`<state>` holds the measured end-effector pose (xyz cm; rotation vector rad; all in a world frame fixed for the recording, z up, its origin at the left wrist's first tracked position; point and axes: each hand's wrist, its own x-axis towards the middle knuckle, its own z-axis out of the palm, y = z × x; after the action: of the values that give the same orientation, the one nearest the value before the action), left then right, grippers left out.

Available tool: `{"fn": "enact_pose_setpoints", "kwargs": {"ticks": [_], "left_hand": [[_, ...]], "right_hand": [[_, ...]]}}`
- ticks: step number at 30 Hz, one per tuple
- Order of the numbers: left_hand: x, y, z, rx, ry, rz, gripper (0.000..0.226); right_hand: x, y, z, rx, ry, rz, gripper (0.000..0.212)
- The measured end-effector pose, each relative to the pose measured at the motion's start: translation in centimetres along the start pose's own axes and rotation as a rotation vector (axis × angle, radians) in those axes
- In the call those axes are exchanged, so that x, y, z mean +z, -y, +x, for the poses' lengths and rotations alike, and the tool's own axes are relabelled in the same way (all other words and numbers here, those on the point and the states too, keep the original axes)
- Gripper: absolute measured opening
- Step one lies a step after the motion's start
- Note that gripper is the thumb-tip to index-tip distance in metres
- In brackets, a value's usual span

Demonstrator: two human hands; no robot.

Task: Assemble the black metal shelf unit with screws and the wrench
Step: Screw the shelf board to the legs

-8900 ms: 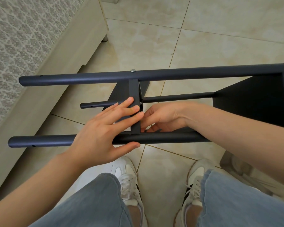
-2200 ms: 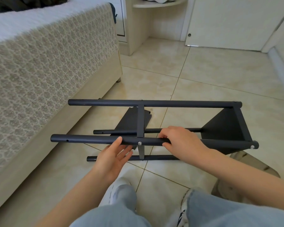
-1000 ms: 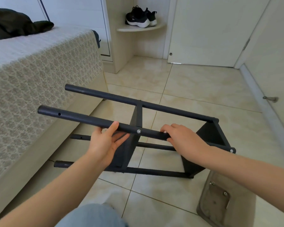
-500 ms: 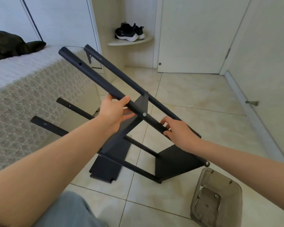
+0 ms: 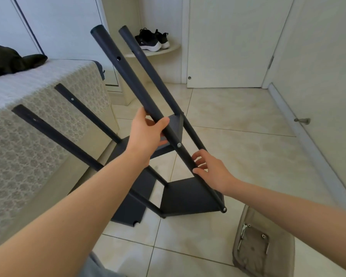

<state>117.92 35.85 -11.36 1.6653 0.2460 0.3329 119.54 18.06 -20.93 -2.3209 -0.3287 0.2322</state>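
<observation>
The black shelf unit [image 5: 188,196] stands tilted on the tiled floor [image 5: 238,116], with its foot end down near the middle of the view and its four posts leaning up and away to the left, toward the bed [image 5: 28,140]. The left hand [image 5: 148,134] grasps the nearest post [image 5: 128,70] about halfway along, fingers behind it and thumb wrapped over the front. The right hand [image 5: 212,169] holds the same post lower down, thumb on the near side and fingers curled round the far side. Between the two hands a silver screw head [image 5: 179,145] sits in the post, where the middle shelf panel [image 5: 176,124] meets it. Another screw head [image 5: 224,209] shows at the foot of that post. An open hole is visible high up on it.

A loose black panel [image 5: 128,212] lies flat on the floor beneath the leaning frame. Near the unit's foot, at the lower right, sits a translucent container [image 5: 268,256] with a few small metal pieces [image 5: 244,230] inside (too small to tell what they are). A dark garment [image 5: 8,60] lies on the bed, and black sneakers [image 5: 152,40] rest on a corner shelf [image 5: 168,50] beside the closed door [image 5: 228,41]
</observation>
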Motion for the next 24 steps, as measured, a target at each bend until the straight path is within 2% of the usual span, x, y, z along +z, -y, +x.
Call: {"fn": "enact_pose_setpoints", "kwargs": {"ticks": [11, 19, 24], "left_hand": [[3.8, 1.0, -2.6, 0.09, 0.134, 0.106, 0.033], [8.2, 1.9, -4.6, 0.099, 0.225, 0.177, 0.028], [10.0, 2.5, -5.6, 0.092, 0.274, 0.211, 0.026]], "right_hand": [[-1.5, -1.1, -2.6, 0.1, 0.09, -0.005, 0.02], [-3.4, -1.1, -4.6, 0.099, -0.148, 0.069, 0.034], [-4.2, -1.9, -4.7, 0.069, -0.207, 0.023, 0.027]]}}
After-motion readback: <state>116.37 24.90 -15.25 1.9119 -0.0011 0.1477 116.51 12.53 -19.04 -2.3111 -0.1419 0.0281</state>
